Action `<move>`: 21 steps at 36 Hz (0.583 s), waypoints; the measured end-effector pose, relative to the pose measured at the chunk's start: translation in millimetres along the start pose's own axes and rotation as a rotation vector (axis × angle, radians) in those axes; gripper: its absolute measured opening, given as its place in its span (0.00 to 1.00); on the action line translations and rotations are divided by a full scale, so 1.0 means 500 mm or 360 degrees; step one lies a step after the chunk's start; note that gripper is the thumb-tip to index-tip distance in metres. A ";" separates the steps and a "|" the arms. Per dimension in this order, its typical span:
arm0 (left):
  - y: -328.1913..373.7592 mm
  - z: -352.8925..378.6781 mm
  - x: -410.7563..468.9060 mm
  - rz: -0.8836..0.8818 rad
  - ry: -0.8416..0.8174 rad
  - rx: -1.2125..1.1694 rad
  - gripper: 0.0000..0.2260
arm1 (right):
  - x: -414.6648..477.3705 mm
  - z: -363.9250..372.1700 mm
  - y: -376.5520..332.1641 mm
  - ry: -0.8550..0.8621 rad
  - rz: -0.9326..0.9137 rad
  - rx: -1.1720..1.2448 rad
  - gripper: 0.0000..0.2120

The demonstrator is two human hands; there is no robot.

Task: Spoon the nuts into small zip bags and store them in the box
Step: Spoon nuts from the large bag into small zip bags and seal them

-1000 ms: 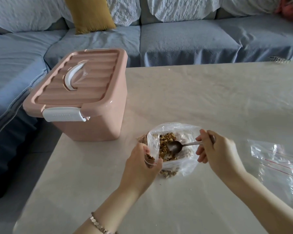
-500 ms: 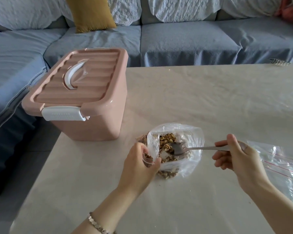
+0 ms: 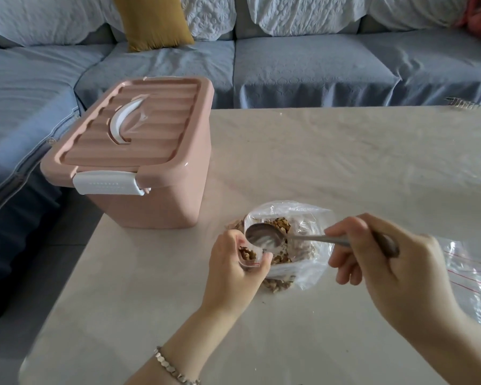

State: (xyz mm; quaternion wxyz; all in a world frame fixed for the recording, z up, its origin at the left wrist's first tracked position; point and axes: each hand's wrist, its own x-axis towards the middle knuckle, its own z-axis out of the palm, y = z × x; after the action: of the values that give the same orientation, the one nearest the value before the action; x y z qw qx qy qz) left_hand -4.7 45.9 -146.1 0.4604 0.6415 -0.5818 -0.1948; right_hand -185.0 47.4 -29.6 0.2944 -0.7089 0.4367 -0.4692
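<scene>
A large clear bag of nuts (image 3: pixel 306 257) lies open on the table (image 3: pixel 345 162). My left hand (image 3: pixel 233 268) grips a small zip bag (image 3: pixel 247 254) with some nuts in it, held upright beside the large bag. My right hand (image 3: pixel 386 262) holds a metal spoon (image 3: pixel 264 238) by its handle. The spoon's bowl looks empty and hovers just above the small bag's mouth. The pink storage box (image 3: pixel 139 162) stands at the table's left edge with its lid shut and its white latch closed.
Spare clear zip bags (image 3: pixel 472 276) with red seal lines lie at the right, partly behind my right hand. A blue sofa (image 3: pixel 289 68) with a mustard cushion (image 3: pixel 150 20) runs behind and left of the table. A small metal object (image 3: pixel 461 102) sits at the far right edge.
The spoon came out of the large nut bag and moved left over the small bag in my left hand; its bowl now looks empty. My left hand stayed in place.
</scene>
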 end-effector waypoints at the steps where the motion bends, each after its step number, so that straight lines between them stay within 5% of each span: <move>1: 0.002 -0.002 0.000 0.0038 0.0031 0.0019 0.13 | 0.002 -0.001 -0.002 0.0039 0.0007 0.0058 0.21; 11: 0.010 -0.005 0.003 0.0149 0.0061 -0.0037 0.13 | -0.007 0.028 0.000 -0.0115 0.0148 0.0113 0.19; 18: -0.010 -0.023 0.001 -0.0180 0.0108 -0.0097 0.16 | 0.001 -0.014 0.030 0.0424 0.0363 0.0227 0.17; 21: -0.011 -0.033 0.003 -0.0366 0.0095 -0.0078 0.16 | -0.009 -0.008 0.091 0.0450 0.0617 0.0205 0.16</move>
State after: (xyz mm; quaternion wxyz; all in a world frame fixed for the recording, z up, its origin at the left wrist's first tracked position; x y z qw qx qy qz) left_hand 11.9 49.7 -142.0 0.4678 0.6981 -0.4853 -0.2414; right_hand -204.8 31.2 -67.4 0.3594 -0.5191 0.5705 -0.5252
